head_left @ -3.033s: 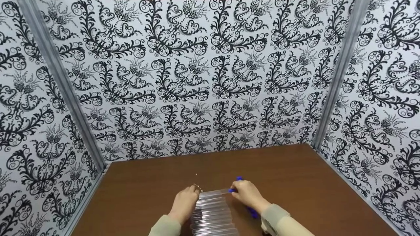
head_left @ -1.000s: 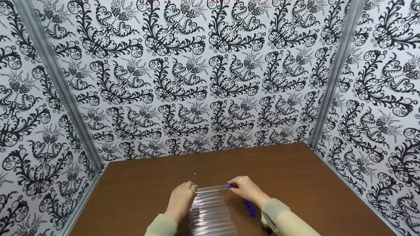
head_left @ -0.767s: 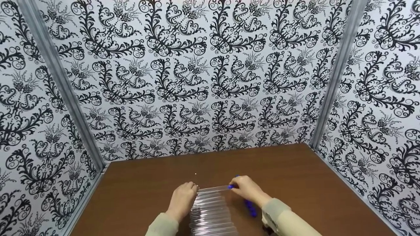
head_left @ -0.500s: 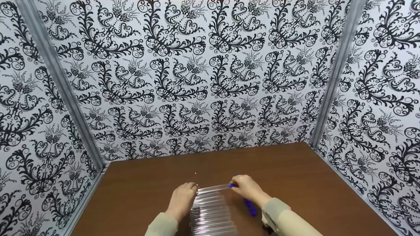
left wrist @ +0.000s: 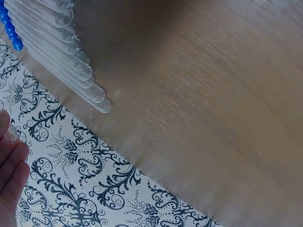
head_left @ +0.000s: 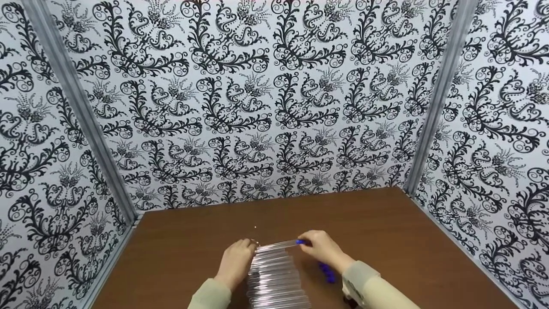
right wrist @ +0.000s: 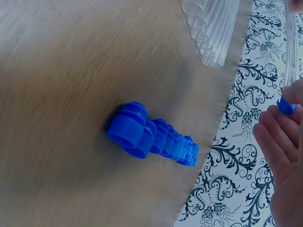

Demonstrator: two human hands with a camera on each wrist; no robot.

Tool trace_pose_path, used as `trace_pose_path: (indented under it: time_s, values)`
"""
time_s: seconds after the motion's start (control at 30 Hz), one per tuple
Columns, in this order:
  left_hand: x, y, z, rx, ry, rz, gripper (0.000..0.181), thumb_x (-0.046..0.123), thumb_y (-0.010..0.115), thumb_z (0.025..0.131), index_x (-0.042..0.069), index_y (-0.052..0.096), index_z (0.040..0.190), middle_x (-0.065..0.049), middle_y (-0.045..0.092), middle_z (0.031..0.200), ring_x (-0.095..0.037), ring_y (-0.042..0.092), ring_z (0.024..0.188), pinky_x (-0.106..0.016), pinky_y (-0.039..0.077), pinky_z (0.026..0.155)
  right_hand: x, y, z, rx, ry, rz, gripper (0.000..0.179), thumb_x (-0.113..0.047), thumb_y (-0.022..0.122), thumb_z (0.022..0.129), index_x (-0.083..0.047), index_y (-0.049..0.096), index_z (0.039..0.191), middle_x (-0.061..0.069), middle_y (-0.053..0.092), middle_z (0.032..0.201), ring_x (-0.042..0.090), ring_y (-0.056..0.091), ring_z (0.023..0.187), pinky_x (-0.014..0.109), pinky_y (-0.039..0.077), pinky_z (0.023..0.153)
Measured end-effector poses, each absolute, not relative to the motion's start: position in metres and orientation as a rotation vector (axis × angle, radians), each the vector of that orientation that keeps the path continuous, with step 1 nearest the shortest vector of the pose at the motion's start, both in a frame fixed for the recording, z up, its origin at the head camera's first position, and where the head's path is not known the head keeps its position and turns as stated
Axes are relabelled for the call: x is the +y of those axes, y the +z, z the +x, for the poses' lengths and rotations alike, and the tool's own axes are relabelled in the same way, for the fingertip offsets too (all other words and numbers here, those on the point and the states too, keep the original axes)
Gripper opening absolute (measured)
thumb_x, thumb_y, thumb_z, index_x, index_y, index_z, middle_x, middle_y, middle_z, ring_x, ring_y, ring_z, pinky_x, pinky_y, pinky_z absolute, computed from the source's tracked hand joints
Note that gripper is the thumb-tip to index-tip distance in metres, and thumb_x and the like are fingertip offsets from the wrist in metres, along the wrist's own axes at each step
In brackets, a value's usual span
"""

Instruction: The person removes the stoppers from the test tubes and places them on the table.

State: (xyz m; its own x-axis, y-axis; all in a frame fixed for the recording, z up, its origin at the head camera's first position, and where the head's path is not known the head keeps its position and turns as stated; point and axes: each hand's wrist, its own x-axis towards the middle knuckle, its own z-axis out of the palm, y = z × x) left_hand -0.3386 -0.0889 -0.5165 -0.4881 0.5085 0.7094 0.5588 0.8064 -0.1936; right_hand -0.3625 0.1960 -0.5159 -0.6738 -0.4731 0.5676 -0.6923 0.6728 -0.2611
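Note:
In the head view my left hand [head_left: 236, 262] and right hand [head_left: 322, 248] hold a clear test tube [head_left: 278, 246] between them, above the far end of a row of tubes. The left wrist view shows the tube's rounded end [left wrist: 11, 134] in my left fingers. At the other end, my right thumb and fingers pinch a blue cap [right wrist: 286, 106] at the tube's mouth. My right hand [right wrist: 284, 163] has its other fingers spread out below the cap. Part of the cap is hidden by the thumb.
Several clear test tubes [head_left: 279, 274] lie side by side on the brown table [head_left: 206, 227]. To their right stands a row of blue caps [right wrist: 163, 137]. Patterned walls [head_left: 274, 107] enclose the table at the back and sides.
Both hands have shifted slightly away from me since the oldest frame. The held tube now slants more, its capped end farther up in the head view. Both hands keep their holds.

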Motion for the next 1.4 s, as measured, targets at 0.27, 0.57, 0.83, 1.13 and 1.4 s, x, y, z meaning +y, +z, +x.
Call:
trace_pose_path:
  time_s: [0.27, 0.57, 0.83, 1.13, 1.4]
  values:
    - [-0.088, -0.517, -0.341, -2.202, -0.103, -0.793, 0.010, 0.008, 0.071, 0.075, 0.010, 0.070, 0.085, -0.002, 0.062, 0.081, -0.020, 0.061, 0.071, -0.033, 0.052, 0.064, 0.198, -0.514, -0.365, -2.360, 0.631, 0.944, 0.015, -0.002, 0.074, 0.079, 0.000, 0.072, 0.093, 0.007, 0.071, 0.088, 0.022, 0.067, 0.080, 0.034, 0.054, 0.074]
    - [-0.089, -0.516, -0.338, -2.239, -0.102, -0.771, 0.015, 0.000, 0.070, 0.071, 0.008, 0.069, 0.083, -0.002, 0.059, 0.078, -0.020, 0.060, 0.069, -0.032, 0.051, 0.063, 0.196, -0.517, -0.366, -2.314, 0.579, 0.912, 0.017, -0.003, 0.076, 0.078, -0.005, 0.072, 0.093, 0.003, 0.069, 0.088, 0.018, 0.066, 0.080, 0.031, 0.054, 0.074]
    - [-0.088, -0.513, -0.340, -2.262, -0.146, -0.780, 0.010, 0.001, 0.071, 0.075, 0.007, 0.069, 0.083, -0.003, 0.057, 0.076, -0.020, 0.060, 0.069, -0.034, 0.051, 0.062, 0.195, -0.517, -0.370, -2.229, 0.549, 0.936, 0.017, -0.001, 0.077, 0.075, -0.006, 0.070, 0.089, 0.001, 0.067, 0.084, 0.016, 0.063, 0.076, 0.030, 0.053, 0.070]
    - [-0.090, -0.511, -0.341, -2.231, -0.174, -0.793, 0.013, 0.000, 0.071, 0.073, 0.006, 0.070, 0.084, -0.002, 0.058, 0.076, -0.021, 0.059, 0.068, -0.034, 0.051, 0.060, 0.195, -0.517, -0.372, -2.163, 0.530, 0.944, 0.020, 0.001, 0.079, 0.072, -0.007, 0.068, 0.087, -0.001, 0.066, 0.084, 0.016, 0.062, 0.076, 0.030, 0.053, 0.071]
    - [-0.090, -0.512, -0.344, -2.238, -0.171, -0.793, 0.014, -0.002, 0.070, 0.073, 0.007, 0.068, 0.083, -0.002, 0.058, 0.076, -0.021, 0.059, 0.069, -0.034, 0.051, 0.060, 0.196, -0.518, -0.375, -2.134, 0.516, 0.947, 0.021, -0.001, 0.079, 0.072, -0.008, 0.068, 0.089, 0.000, 0.066, 0.086, 0.017, 0.063, 0.079, 0.031, 0.053, 0.074]
